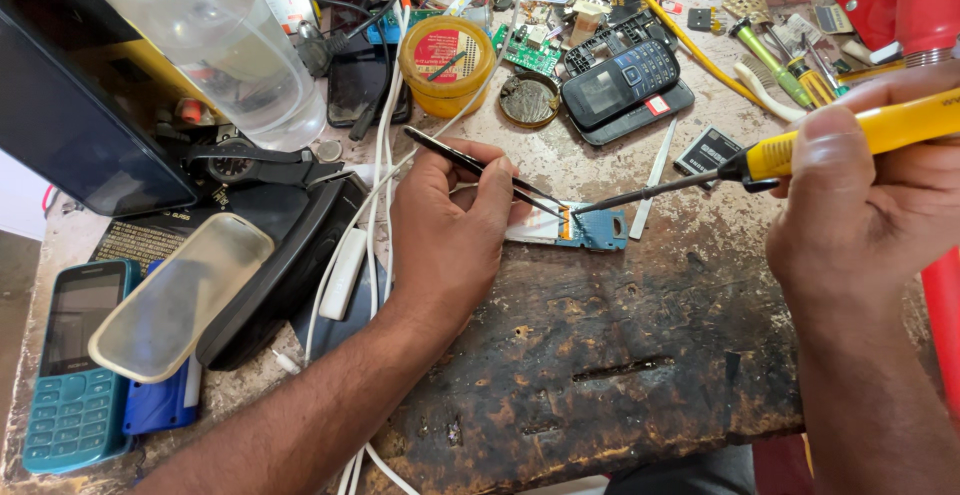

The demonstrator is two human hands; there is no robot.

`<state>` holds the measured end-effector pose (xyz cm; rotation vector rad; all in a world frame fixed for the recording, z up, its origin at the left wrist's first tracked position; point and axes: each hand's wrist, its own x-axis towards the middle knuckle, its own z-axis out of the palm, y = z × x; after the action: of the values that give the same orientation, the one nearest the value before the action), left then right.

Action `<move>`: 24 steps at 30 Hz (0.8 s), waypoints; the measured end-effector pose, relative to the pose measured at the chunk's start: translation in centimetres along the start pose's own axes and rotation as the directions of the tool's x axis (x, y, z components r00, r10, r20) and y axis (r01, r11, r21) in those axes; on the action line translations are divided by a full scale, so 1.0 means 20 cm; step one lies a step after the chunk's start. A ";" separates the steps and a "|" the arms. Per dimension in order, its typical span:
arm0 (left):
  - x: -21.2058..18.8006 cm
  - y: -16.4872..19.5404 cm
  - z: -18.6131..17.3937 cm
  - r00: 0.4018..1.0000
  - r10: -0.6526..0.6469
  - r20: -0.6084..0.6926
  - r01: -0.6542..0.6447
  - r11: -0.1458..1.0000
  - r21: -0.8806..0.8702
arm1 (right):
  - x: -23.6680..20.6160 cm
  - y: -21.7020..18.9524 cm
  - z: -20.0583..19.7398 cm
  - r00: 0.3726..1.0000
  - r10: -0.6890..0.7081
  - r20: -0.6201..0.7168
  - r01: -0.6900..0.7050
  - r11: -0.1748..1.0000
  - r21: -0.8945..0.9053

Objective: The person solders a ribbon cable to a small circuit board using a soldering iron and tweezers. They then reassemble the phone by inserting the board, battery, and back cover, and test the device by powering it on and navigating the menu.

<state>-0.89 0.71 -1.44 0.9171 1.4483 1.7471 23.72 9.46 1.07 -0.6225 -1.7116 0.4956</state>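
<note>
I see the left hand [445, 220] pinching black tweezers [480, 168], tips down on the blue circuit board [590, 227] near the middle of the workbench [620, 355]. Right hand [860, 205] is closed around a yellow soldering iron [800, 150], its tip touching the board beside the tweezers. Black keypad phone [620, 80] lies toward the far edge, teal phone [75, 375] at the near-left corner.
</note>
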 end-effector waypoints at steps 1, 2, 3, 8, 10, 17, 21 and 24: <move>0.00 0.00 0.00 1.000 0.002 0.001 -0.002 1.000 0.000 | 0.01 0.00 0.00 1.000 -0.001 -0.001 0.001 1.000 0.008; 0.00 0.00 0.00 1.000 -0.005 -0.001 0.005 1.000 0.003 | 0.01 -0.01 0.00 1.000 -0.003 -0.003 0.003 1.000 0.016; 0.00 0.00 0.00 1.000 -0.011 -0.003 0.011 1.000 0.006 | 0.02 -0.01 0.01 1.000 -0.006 -0.008 0.006 0.999 0.037; 0.00 0.01 0.00 1.000 -0.013 -0.004 0.013 1.000 -0.005 | 0.03 -0.02 0.02 1.000 0.014 0.017 -0.014 1.000 0.012; 0.00 0.01 0.01 1.000 -0.008 -0.003 0.008 1.000 -0.005 | 0.03 -0.02 0.02 1.000 0.005 0.010 -0.006 1.000 0.026; 0.00 0.01 0.01 1.000 -0.028 0.005 0.028 0.999 -0.024 | 0.03 -0.02 0.02 1.000 -0.005 0.021 0.004 0.999 0.039; 0.00 0.01 0.00 1.000 -0.031 -0.007 0.031 0.999 0.017 | 0.04 -0.02 0.03 1.000 -0.002 -0.006 0.003 0.998 0.065; 0.00 0.01 0.00 1.000 -0.025 -0.001 0.025 0.999 -0.022 | 0.04 -0.03 0.03 1.000 -0.005 0.006 0.005 0.999 0.041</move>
<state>-0.88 0.79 -1.25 0.8827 1.4335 1.7421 22.84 9.57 1.81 -0.5877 -1.7035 0.5286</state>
